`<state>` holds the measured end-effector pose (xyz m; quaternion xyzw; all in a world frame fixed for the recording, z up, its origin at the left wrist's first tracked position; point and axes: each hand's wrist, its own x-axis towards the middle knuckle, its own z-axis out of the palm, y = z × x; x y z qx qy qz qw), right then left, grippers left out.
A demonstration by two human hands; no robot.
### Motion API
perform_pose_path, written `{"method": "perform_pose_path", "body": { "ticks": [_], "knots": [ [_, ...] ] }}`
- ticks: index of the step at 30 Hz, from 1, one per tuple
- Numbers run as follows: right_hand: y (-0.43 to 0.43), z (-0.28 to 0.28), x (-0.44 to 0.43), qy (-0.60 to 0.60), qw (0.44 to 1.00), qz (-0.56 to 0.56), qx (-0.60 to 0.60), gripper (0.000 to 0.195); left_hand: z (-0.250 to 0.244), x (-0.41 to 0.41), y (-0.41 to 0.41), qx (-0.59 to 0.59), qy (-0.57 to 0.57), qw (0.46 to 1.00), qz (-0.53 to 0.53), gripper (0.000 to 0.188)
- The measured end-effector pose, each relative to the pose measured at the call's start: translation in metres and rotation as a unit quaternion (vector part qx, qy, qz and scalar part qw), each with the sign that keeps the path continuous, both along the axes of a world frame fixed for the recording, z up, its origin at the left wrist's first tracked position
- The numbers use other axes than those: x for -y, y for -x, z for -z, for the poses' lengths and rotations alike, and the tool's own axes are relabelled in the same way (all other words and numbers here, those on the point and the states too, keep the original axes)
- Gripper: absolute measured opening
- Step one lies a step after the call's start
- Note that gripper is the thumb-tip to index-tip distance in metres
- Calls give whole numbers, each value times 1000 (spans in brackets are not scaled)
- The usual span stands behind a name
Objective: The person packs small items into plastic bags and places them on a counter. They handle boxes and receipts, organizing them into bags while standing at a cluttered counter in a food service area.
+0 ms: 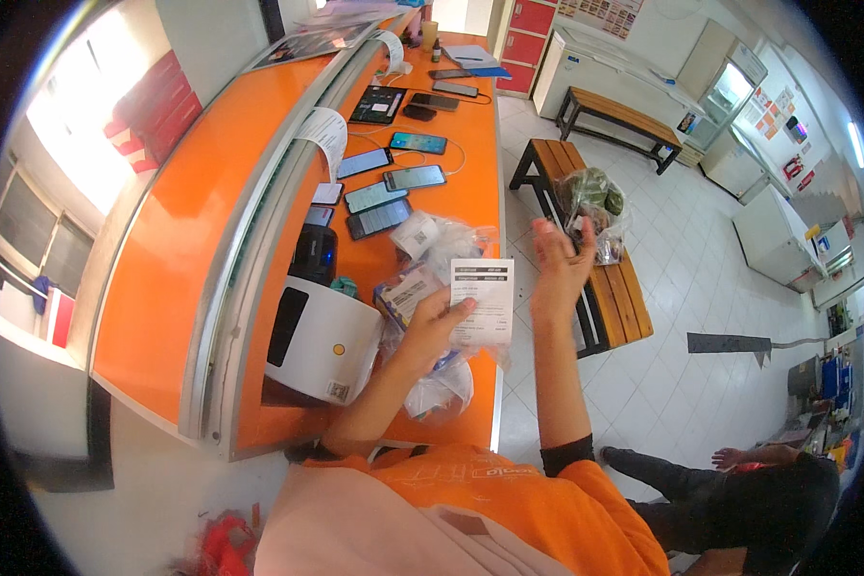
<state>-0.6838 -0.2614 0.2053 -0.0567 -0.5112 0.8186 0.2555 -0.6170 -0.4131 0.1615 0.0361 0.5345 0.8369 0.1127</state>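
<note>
A printed paper receipt (491, 317) is pinched in my left hand (438, 317), thumb across its front, above the counter's right edge. My right hand (563, 253) is raised with fingers apart and nothing in it, in front of the wooden bench. Under my left hand lie clear plastic bags (443, 392) and a package (409, 291) in plastic bearing a printed label. A roll of white paper (414, 236) sits just beyond them. To the left stands a white label printer (324, 338), with a small black device (315, 252) behind it.
Several smartphones (415, 177), some with cables, and a black tablet (377, 105) lie along the orange counter (468, 194). Paper strips (324, 133) hang over its raised ledge. Filled plastic bags (594, 205) rest on a bench (619, 295). A person (756, 497) in dark clothes is at the lower right.
</note>
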Motion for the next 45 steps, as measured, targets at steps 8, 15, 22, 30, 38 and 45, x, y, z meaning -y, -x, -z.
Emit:
{"method": "perform_pose_path", "body": {
  "ticks": [8,15,22,30,38,45],
  "knots": [
    [-13,-14,8,-196,949,-245,37,80,1,4,0,11,-46,999,-23,28],
    [-2,22,16,-328,869,-369,28,93,8,20,46,26,-148,980,-133,31],
    [19,26,11,-252,860,-418,148,96,18,84,105,1,111,980,-163,21],
    [27,64,13,-216,852,-441,181,96,51,99,121,98,114,973,-174,23],
    [28,73,8,-209,840,-443,235,91,140,139,144,107,533,839,6,36],
    [21,70,11,-207,843,-444,224,86,181,162,149,57,666,743,-17,32]
  ]
}}
